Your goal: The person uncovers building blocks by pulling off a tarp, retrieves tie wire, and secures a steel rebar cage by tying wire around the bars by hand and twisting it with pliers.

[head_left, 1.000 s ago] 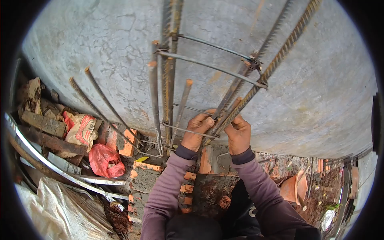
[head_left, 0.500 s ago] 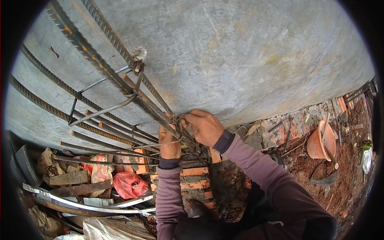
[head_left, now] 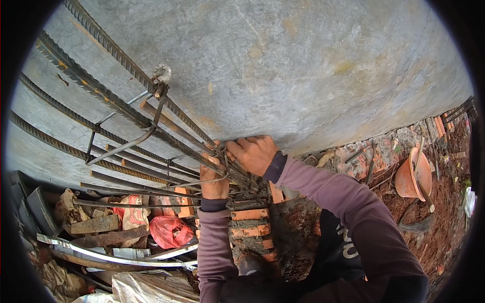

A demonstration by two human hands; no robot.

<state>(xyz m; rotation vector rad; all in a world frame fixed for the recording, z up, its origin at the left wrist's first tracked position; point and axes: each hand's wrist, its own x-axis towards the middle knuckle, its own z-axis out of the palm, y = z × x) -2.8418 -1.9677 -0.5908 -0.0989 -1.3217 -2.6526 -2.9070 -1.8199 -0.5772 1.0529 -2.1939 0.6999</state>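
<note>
A cage of ribbed rebar leans along the grey wall, its long bars joined by thin bent stirrups. At the lower end of the cage, my left hand reaches up behind a stirrup, fingers closed round a rebar. Beside it my right hand is closed in a pinch where a stirrup meets a bar. Whatever lies between its fingertips is hidden. A twisted wire tie shows on the stirrup higher up.
Below the cage stands a brick-and-mortar stub. To the left lie wood scraps, a red plastic bag and metal strips. On the soil at right are an orange bucket and a brush-like bundle of bristles. The wall rises close ahead.
The view has shifted slightly. My left fingertips now show higher, near the joint beside my right hand, which stays pinched at the same joint.
</note>
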